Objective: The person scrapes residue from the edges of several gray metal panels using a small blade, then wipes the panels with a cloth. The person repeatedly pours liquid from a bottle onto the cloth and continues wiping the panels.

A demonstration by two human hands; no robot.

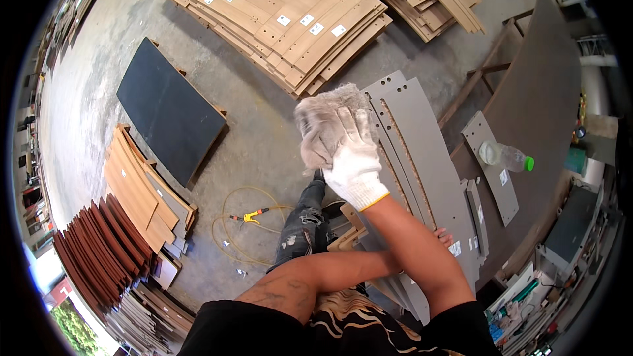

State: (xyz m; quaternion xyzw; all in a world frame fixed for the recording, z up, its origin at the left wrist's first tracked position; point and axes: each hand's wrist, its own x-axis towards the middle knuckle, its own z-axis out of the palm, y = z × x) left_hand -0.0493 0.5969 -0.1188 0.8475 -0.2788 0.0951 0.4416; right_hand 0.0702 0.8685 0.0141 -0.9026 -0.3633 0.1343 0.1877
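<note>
One fuzzy, greyish-beige cloth looks loosely crumpled and uneven-edged.

The white-gloved right hand holds a fuzzy grey-brown cloth in its fingers. Right of these fingers lie long flat grey boards, the bare left hand at them; beyond the fingers, stacked tan wood-grain panels.

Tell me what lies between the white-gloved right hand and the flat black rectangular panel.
In the head view: a fluffy beige-grey cloth, then grey concrete floor.
</note>
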